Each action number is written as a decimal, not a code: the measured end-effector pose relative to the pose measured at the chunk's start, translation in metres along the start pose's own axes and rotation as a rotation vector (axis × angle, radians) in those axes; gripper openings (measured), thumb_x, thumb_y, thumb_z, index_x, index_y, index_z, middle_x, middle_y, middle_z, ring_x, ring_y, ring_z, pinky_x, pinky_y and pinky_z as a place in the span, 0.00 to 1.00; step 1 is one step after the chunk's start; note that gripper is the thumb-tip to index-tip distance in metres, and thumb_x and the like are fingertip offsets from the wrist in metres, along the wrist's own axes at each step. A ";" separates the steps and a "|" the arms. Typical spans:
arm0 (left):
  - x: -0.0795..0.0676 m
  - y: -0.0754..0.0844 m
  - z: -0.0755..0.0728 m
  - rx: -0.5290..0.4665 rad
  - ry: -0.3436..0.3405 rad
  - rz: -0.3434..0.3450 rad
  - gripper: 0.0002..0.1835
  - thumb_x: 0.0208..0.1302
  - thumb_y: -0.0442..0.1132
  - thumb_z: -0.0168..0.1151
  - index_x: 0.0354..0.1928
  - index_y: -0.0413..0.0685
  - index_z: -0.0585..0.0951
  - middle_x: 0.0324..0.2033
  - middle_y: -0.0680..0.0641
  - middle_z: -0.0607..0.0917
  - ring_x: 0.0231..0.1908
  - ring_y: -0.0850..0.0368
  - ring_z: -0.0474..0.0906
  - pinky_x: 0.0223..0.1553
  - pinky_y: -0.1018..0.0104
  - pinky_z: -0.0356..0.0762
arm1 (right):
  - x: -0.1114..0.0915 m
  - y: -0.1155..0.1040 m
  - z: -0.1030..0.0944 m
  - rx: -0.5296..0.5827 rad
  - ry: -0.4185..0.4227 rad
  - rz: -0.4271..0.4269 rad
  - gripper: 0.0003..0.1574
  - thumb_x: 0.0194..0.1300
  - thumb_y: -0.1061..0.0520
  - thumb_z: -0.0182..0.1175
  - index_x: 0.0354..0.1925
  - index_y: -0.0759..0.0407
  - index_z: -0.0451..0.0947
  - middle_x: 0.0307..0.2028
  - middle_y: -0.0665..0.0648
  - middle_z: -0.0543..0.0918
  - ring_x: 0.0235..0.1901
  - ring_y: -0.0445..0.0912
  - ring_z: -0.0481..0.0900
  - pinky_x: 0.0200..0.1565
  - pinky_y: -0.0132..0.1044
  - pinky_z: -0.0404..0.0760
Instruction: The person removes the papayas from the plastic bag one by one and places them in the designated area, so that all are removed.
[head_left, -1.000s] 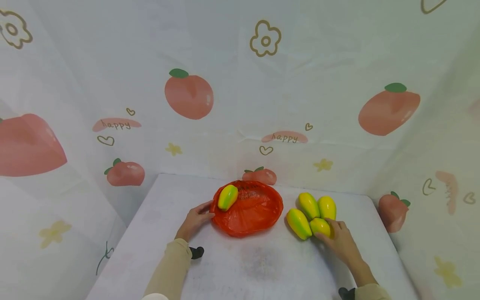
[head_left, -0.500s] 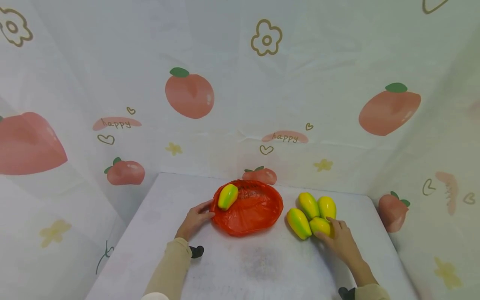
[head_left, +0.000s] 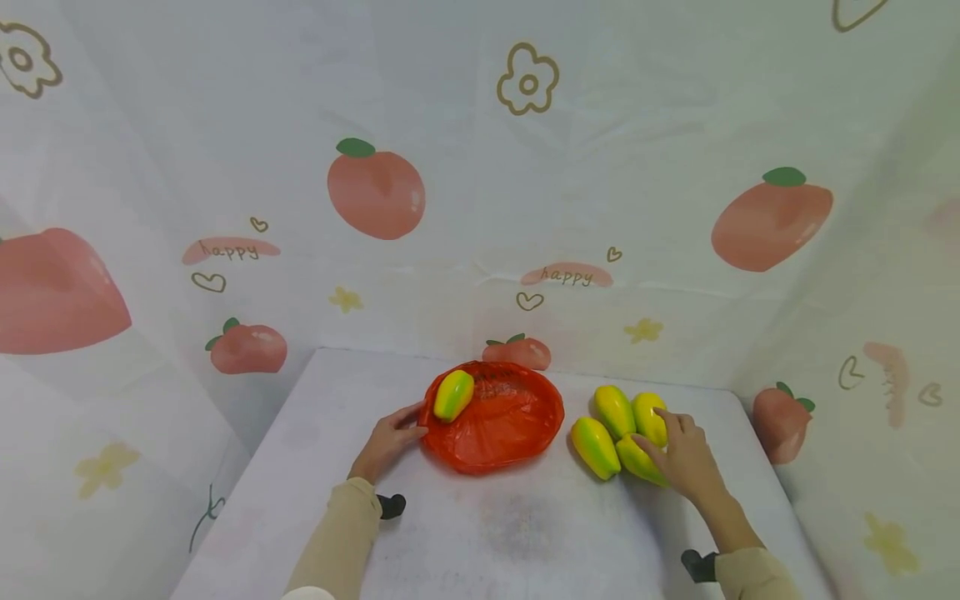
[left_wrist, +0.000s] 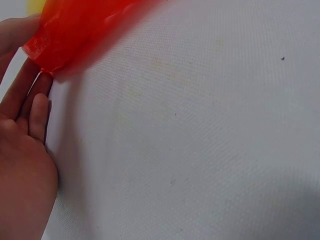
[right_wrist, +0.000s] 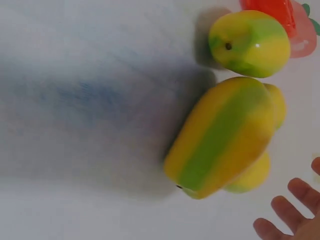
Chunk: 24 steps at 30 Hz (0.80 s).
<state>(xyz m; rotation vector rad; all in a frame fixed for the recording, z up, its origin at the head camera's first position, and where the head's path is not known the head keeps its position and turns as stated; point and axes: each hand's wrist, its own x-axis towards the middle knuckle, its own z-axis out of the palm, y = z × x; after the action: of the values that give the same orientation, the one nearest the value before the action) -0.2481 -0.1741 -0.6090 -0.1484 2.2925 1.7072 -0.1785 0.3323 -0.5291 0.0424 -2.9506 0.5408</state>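
The left hand pinches a red plastic bag by the rim facing the tabletop's left edge; the bag lies near the far edge, one yellow-green fruit inside. The right hand, fingers spread, grips nothing beside four matching fruits toward the far right corner; thumb contact is unclear.

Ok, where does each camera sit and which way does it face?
Head: on the head, facing forward and down at the table, red plastic and fruits; left hand, right hand, sleeves show.
Left wrist: on that wrist, facing table and red plastic; left hand shows.
Right wrist: on that wrist, facing fruits; fingers show.
Head and right wrist share fruits.
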 end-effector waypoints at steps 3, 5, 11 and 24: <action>-0.001 0.000 0.000 0.008 0.005 0.001 0.31 0.66 0.45 0.68 0.71 0.63 0.74 0.72 0.46 0.74 0.75 0.43 0.64 0.75 0.44 0.66 | 0.005 -0.004 -0.004 -0.034 0.008 -0.010 0.48 0.70 0.35 0.60 0.69 0.69 0.65 0.60 0.79 0.70 0.53 0.74 0.73 0.51 0.70 0.79; -0.001 -0.001 0.000 0.012 0.006 0.003 0.31 0.67 0.44 0.68 0.71 0.63 0.74 0.72 0.46 0.73 0.75 0.43 0.64 0.74 0.44 0.66 | 0.009 -0.008 -0.007 -0.054 0.002 -0.010 0.49 0.70 0.34 0.59 0.70 0.68 0.64 0.60 0.79 0.69 0.53 0.74 0.72 0.52 0.71 0.78; -0.002 0.000 0.000 0.005 0.002 0.002 0.31 0.67 0.44 0.68 0.72 0.63 0.74 0.73 0.46 0.73 0.76 0.43 0.64 0.74 0.43 0.66 | 0.019 -0.019 -0.015 -0.113 -0.013 -0.031 0.49 0.71 0.30 0.54 0.73 0.63 0.62 0.64 0.78 0.68 0.57 0.75 0.71 0.56 0.71 0.77; 0.000 -0.001 -0.002 0.018 -0.008 0.008 0.30 0.67 0.45 0.67 0.71 0.64 0.74 0.73 0.47 0.73 0.76 0.44 0.63 0.75 0.43 0.65 | 0.040 -0.046 -0.025 -0.169 -0.075 -0.119 0.54 0.68 0.26 0.53 0.79 0.54 0.54 0.77 0.74 0.53 0.74 0.78 0.50 0.69 0.81 0.50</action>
<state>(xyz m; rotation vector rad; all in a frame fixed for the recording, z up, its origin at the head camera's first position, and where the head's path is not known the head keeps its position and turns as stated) -0.2482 -0.1760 -0.6094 -0.1289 2.3046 1.6877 -0.2120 0.2980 -0.4844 0.2238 -3.0299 0.2779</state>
